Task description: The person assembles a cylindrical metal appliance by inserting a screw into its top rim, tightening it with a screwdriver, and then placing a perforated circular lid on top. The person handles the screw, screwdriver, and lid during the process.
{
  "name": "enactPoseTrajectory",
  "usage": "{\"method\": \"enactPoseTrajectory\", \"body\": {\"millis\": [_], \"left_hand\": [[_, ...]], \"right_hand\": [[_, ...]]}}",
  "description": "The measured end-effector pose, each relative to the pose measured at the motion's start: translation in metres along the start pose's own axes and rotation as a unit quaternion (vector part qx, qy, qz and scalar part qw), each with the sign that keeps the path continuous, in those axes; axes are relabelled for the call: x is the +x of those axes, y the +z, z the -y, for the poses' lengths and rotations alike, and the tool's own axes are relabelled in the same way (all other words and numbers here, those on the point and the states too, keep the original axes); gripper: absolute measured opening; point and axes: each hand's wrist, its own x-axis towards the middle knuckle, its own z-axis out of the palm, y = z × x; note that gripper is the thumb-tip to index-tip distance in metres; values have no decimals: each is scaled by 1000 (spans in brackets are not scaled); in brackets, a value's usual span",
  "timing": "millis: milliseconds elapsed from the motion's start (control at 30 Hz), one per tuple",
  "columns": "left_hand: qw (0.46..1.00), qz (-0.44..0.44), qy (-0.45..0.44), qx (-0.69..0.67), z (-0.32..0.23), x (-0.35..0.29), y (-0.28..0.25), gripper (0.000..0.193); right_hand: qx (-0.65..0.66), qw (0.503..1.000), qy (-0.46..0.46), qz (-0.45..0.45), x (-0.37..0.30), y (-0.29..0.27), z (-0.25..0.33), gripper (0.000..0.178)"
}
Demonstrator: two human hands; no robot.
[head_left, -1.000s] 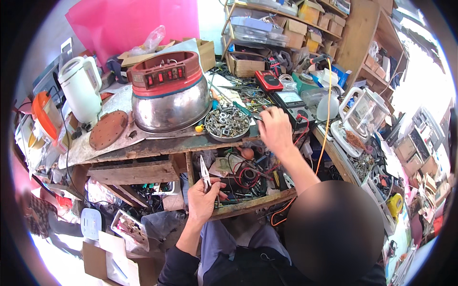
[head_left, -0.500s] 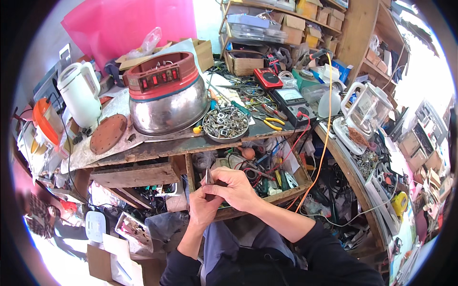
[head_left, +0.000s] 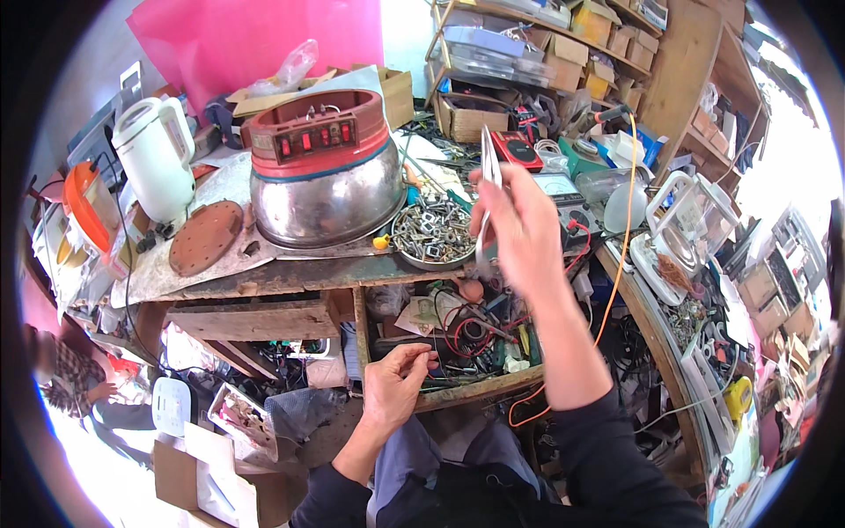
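My right hand (head_left: pixel 526 238) is raised over the bench's front edge, smeared a little by motion. Its fingers are closed around long silver tweezers (head_left: pixel 491 163), whose slim arms point up. Just left of the tweezers stands a round metal dish heaped with small screws and metal fittings (head_left: pixel 431 231). Lower down, my left hand (head_left: pixel 394 384) hovers at the front of the open drawer (head_left: pixel 480 387). Its thumb and fingers are pinched together; whatever they hold, if anything, is too small to make out.
A steel pot-shaped appliance with a red switch rim (head_left: pixel 321 198) stands on the bench beside a rusty perforated disc (head_left: pixel 206 238). Farther left is a white jug (head_left: pixel 154 158). An orange cord (head_left: pixel 627 229) hangs at the right, near a meter (head_left: pixel 563 189) and a red device (head_left: pixel 518 151).
My hands have parted. The right one has swung up and right with the tweezers, while the left stays low, slightly to the right. The view has shifted a little.
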Motion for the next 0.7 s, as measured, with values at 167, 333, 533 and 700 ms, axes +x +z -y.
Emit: {"method": "enactPoseTrajectory", "body": {"millis": [167, 333, 533, 700], "left_hand": [[998, 4, 24, 60, -9, 1, 10, 19], [994, 2, 29, 109, -8, 2, 9, 18], [992, -9, 18, 122, -10, 0, 6, 17], [993, -7, 16, 121, -10, 1, 9, 17]], "right_hand": [[-325, 934, 44, 138, 106, -53, -92, 34], [-512, 839, 23, 184, 134, -60, -126, 48], [-546, 813, -23, 200, 147, -50, -143, 47], [-574, 797, -139, 123, 149, -71, -179, 18]]}}
